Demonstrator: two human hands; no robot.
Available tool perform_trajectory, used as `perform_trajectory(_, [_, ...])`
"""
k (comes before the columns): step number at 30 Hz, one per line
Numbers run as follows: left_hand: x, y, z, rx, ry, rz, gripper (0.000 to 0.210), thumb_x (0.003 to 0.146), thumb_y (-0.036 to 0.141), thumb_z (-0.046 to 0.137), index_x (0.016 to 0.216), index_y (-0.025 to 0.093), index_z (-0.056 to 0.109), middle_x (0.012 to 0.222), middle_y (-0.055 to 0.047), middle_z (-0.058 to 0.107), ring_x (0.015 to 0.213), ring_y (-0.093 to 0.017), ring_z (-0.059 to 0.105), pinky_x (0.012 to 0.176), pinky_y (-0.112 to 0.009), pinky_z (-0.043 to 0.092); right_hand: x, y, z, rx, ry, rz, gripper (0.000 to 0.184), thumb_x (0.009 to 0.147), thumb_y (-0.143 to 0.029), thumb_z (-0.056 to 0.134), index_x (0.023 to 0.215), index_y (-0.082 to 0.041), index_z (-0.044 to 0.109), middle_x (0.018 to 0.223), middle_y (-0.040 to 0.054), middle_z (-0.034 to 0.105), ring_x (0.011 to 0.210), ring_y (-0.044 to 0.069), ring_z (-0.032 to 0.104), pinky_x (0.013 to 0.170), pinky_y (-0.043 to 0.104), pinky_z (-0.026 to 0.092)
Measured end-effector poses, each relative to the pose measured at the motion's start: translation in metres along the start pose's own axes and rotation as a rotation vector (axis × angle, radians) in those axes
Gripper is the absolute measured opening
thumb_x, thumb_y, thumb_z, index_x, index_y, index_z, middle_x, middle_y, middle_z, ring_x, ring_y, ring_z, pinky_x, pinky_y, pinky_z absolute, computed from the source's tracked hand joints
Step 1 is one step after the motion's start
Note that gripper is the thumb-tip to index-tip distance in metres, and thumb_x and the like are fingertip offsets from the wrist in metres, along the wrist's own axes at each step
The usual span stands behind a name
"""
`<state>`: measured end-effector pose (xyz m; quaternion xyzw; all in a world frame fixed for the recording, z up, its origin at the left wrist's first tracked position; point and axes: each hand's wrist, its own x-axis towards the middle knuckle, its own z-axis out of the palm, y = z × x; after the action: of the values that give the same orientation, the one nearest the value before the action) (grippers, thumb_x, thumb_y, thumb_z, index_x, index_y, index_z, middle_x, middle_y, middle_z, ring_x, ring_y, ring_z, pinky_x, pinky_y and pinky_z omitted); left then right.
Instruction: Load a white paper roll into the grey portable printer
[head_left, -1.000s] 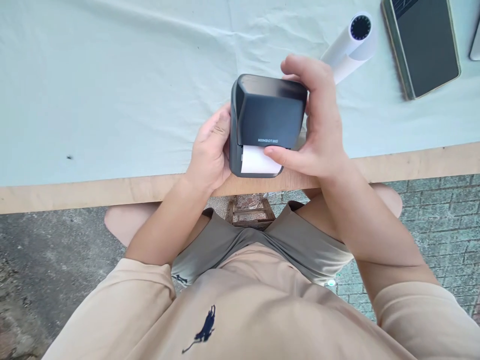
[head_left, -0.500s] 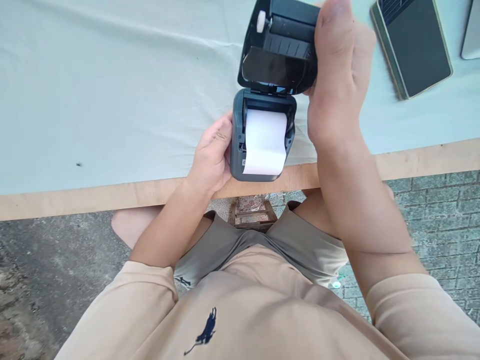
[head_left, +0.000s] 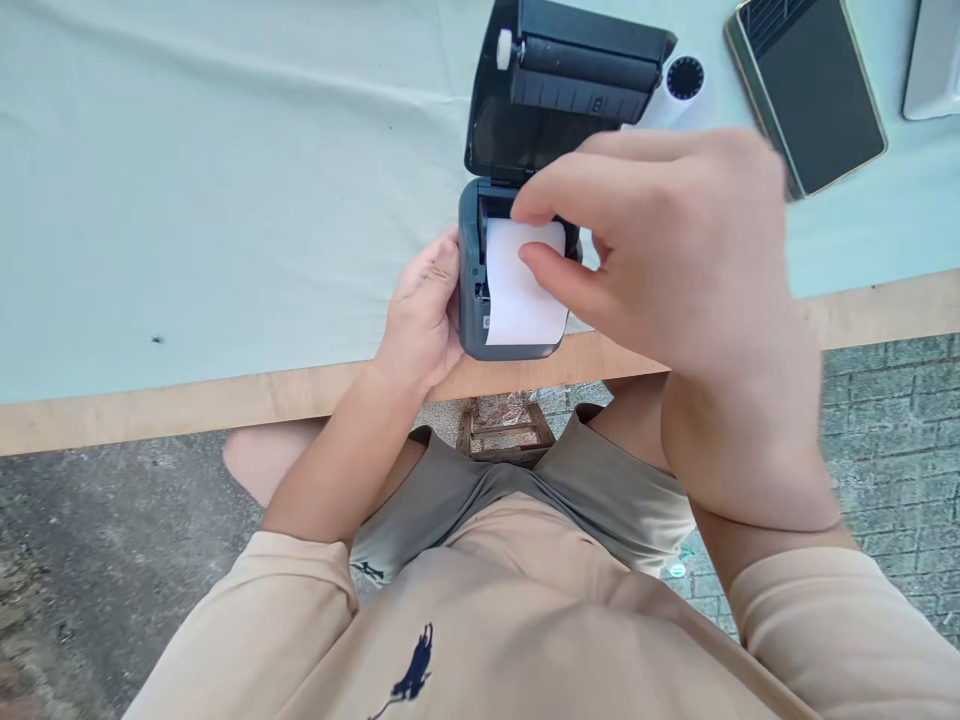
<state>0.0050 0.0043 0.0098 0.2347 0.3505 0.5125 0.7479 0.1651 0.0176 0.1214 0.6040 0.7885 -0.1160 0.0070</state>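
Observation:
A small dark label printer (head_left: 472,300) has its lid (head_left: 495,120) swung up, baring the roller inside. White paper (head_left: 521,310) from a roll lies in its bay and hangs over the front lip. My left hand (head_left: 424,305) grips the printer's left side, thumb along the edge. Over the bay hovers my right hand (head_left: 660,240), thumb and forefinger apart, tips above the paper; whether they touch it I cannot tell. This hand hides the printer's right side and part of the hinge.
Behind the lid on the right is a white roll with a dark core (head_left: 685,78). A phone-like slab (head_left: 817,90) lies farther right, beside a pale grey object (head_left: 934,70) cut off by the frame. The cloth-covered table (head_left: 225,200) has a wooden front edge (head_left: 187,398).
My right hand has let go of the lid and come down over the paper. The lid stays up, and the white roll behind it now shows. My left hand keeps its grip.

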Motion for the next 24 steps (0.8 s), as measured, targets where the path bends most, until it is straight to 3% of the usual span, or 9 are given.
perform_trajectory(4, [-0.002,0.001,0.001,0.009,-0.009,-0.004,0.031,0.101,0.026,0.041,0.098,0.018,0.071,0.092,0.000,0.073,0.084,-0.010,0.070,0.081,-0.023,0.059,0.006,-0.006,0.015,-0.162,-0.069,-0.015,0.028,0.092,-0.031,0.040,0.109,-0.034,0.061,0.109,-0.0012,0.069,0.090,0.022,0.062,0.060,0.032,0.022])
perform_trajectory(8, [-0.003,0.001,0.001,0.010,-0.019,-0.008,0.032,0.101,0.023,0.039,0.096,0.017,0.070,0.087,0.001,0.071,0.078,-0.008,0.067,0.073,-0.020,0.056,0.008,-0.005,0.022,-0.218,-0.077,-0.037,0.022,0.091,-0.030,0.040,0.105,-0.031,0.057,0.100,-0.0009,0.070,0.082,0.022,0.063,0.058,0.029,0.015])
perform_trajectory(11, [-0.002,0.001,-0.001,0.036,-0.011,-0.007,0.030,0.101,0.026,0.042,0.098,0.018,0.070,0.088,0.000,0.072,0.081,-0.010,0.067,0.076,-0.021,0.055,0.008,-0.005,0.023,-0.222,-0.079,-0.046,0.018,0.091,-0.030,0.040,0.101,-0.029,0.055,0.095,-0.0015,0.069,0.079,0.021,0.063,0.059,0.027,0.013])
perform_trajectory(16, [-0.002,0.000,-0.004,0.092,-0.029,-0.014,0.025,0.098,0.033,0.048,0.094,0.024,0.070,0.085,0.000,0.072,0.095,-0.017,0.069,0.093,-0.027,0.055,0.010,-0.007,0.027,-0.162,-0.033,-0.013,0.032,0.088,-0.025,0.042,0.115,-0.033,0.058,0.089,0.0005,0.069,0.072,0.017,0.058,0.061,0.028,0.017])
perform_trajectory(21, [-0.001,-0.001,-0.002,0.065,-0.004,0.001,0.028,0.100,0.032,0.045,0.097,0.021,0.070,0.085,0.002,0.070,0.088,-0.013,0.071,0.096,-0.029,0.056,0.004,-0.009,0.015,-0.210,-0.025,-0.034,0.031,0.084,-0.028,0.047,0.113,-0.032,0.059,0.085,0.0041,0.065,0.088,0.024,0.057,0.062,0.032,0.027])
perform_trajectory(24, [-0.001,-0.001,-0.002,0.072,0.034,-0.005,0.028,0.099,0.034,0.046,0.101,0.020,0.070,0.091,0.000,0.071,0.106,-0.016,0.070,0.102,-0.030,0.053,-0.002,-0.003,0.006,0.011,0.096,-0.091,0.027,0.079,-0.026,0.052,0.104,-0.031,0.061,0.084,0.0017,0.065,0.087,0.023,0.057,0.067,0.035,0.036])
